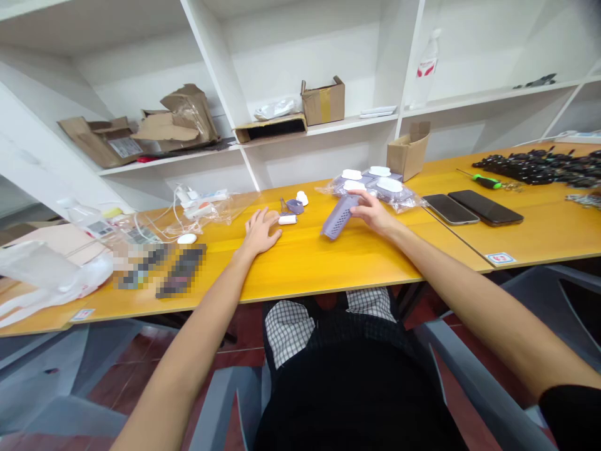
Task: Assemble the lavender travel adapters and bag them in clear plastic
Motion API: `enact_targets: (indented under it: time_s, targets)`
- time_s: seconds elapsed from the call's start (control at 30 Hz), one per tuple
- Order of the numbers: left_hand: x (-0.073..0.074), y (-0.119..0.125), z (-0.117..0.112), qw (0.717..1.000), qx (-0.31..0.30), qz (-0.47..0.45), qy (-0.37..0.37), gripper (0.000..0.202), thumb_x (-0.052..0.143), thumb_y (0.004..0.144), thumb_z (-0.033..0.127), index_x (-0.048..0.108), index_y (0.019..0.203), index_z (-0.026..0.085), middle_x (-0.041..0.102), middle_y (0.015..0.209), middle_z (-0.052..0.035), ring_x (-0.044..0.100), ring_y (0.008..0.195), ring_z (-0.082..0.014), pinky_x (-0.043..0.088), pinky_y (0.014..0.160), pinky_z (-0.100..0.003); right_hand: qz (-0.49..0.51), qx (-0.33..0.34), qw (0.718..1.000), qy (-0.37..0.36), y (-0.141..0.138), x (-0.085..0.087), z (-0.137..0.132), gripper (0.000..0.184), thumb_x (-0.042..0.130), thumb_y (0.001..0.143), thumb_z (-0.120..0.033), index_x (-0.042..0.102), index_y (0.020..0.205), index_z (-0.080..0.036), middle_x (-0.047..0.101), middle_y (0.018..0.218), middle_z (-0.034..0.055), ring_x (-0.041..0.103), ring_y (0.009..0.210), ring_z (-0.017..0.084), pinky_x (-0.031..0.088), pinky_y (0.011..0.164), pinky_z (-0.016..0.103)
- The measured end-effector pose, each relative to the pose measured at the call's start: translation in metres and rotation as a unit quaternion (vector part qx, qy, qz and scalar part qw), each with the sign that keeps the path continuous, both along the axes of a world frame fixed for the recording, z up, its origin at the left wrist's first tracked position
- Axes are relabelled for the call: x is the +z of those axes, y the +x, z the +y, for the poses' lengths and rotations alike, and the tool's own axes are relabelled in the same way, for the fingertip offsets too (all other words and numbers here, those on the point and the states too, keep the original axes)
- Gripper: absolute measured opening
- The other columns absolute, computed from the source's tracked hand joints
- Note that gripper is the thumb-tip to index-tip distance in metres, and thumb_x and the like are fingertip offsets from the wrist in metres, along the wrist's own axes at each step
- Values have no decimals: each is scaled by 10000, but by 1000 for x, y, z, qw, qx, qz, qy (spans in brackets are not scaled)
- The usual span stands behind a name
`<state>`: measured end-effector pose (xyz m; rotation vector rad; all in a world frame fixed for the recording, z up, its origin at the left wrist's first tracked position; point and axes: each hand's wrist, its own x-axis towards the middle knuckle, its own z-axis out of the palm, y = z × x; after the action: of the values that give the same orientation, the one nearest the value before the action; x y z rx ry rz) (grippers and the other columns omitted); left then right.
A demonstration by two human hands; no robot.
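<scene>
My left hand lies on the yellow table with its fingers spread, and I see nothing gripped in it. Just right of its fingertips are a small white cylinder, a small purple part and a white rounded piece. Between the thumb and fingers of my right hand is a purple plastic housing with rows of holes, held tilted over the table. Behind that hand lie several purple and white pieces in clear plastic bags.
Two dark phones and a green-handled screwdriver lie right, before a heap of black parts. A cardboard box stands behind. White cables and a power strip are left, near a plastic bag.
</scene>
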<state>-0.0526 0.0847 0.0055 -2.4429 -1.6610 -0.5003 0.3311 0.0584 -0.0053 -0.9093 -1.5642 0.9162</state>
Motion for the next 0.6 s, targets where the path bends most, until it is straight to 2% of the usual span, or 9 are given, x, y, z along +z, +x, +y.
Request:
enact_targets:
  time_s: [0.1,0.23,0.33,0.5,0.6]
  targets:
    - [1,10,-5,998,-44,6,45,455,593,924,421,678,1326,227,413,1651,-149,281,1560,-411,254,1226,-645,93,1,995,-25,2,6,-1,597,702,774,-480,512,1333,-394,675,1126,43,653,1085,333,536,923,582]
    - [-2,28,-8,989,-133,-6,58,379,586,929,353,676,1270,212,488,1590,-153,388,1515,-364,306,1229,-599,93,-18,995,-9,-1,15,-10,617,748,731,-487,515,1297,-408,664,1156,30,657,1078,328,546,926,574]
    - [-5,36,-8,982,-184,-15,31,390,560,945,313,643,1304,186,526,1549,-173,476,1457,-334,361,1215,-553,35,-27,999,29,-6,21,-18,642,799,713,-460,545,1290,-340,675,1179,54,660,1119,318,522,996,554]
    - [-5,34,-6,981,-185,-46,49,405,590,898,238,640,1297,190,657,1388,-137,585,1325,-315,410,1173,-512,-80,-8,993,81,-14,27,-31,615,836,709,-489,637,1246,-262,700,1284,108,660,1197,336,488,1070,554]
    - [-2,31,-5,979,-187,-67,49,394,604,877,228,663,1261,164,715,1250,-133,635,1202,-311,457,1109,-484,-187,16,977,102,-17,29,-38,625,884,650,-479,704,1203,-249,727,1256,103,683,1158,343,522,1035,532]
